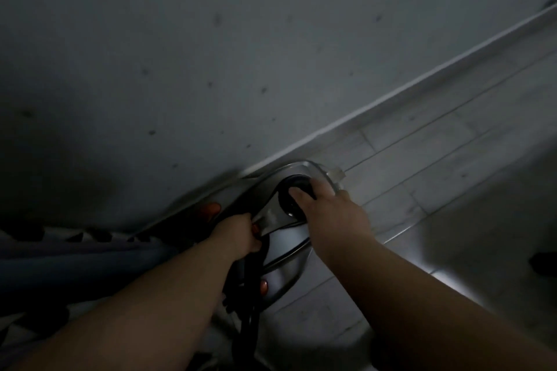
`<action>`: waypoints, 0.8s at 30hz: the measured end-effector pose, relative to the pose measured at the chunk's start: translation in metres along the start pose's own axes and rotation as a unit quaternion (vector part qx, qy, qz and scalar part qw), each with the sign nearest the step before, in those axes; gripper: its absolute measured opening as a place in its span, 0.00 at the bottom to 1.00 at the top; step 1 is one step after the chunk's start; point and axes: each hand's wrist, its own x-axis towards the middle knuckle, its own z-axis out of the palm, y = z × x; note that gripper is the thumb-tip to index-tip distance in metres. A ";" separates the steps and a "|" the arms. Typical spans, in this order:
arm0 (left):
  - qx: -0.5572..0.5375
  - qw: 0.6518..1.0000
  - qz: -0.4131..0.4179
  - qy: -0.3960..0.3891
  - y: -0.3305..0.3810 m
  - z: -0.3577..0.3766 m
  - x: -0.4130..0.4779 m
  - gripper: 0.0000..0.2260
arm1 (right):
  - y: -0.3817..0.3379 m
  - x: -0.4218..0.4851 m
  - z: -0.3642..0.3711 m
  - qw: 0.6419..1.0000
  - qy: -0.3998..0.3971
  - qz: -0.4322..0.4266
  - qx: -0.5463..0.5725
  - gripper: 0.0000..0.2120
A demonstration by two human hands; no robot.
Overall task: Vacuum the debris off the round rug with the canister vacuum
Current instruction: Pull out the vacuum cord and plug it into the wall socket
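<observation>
A silver canister vacuum [283, 253] with orange buttons lies on the floor against the wall. My left hand [238, 235] grips its silver carry handle near an orange button. My right hand [328, 208] rests on the black round fitting [291, 194] at the vacuum's front end, fingers curled onto it. A black hose or cord [250, 319] trails down from the body toward me. At the lower left shows the edge of a rug [27, 322] with a black and white triangle pattern; the scene is dim and no debris can be made out.
A grey wall [211, 54] with dark specks fills the upper view, with a pale baseboard [422, 75] along its foot. Light wood-look floor planks [452, 159] run to the right. A dark object [544, 262] sits at the right edge.
</observation>
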 end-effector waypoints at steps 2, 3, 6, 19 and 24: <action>0.022 1.000 0.015 0.005 0.043 -0.029 -0.020 0.20 | 0.026 -0.022 -0.036 1.000 0.023 0.015 0.004 0.33; 0.034 0.999 0.022 0.009 0.064 -0.043 -0.029 0.20 | 0.039 -0.031 -0.054 0.999 0.032 0.020 0.003 0.33; 0.072 0.996 0.039 0.020 0.137 -0.081 -0.057 0.21 | 0.088 -0.058 -0.108 0.998 0.038 0.041 0.004 0.36; 0.070 0.986 0.132 0.069 0.458 -0.187 -0.101 0.18 | 0.312 -0.117 -0.314 0.948 0.165 0.148 -0.227 0.27; 0.068 0.981 0.174 0.050 0.569 -0.210 -0.076 0.16 | 0.391 -0.096 -0.367 0.898 0.120 0.191 -0.378 0.31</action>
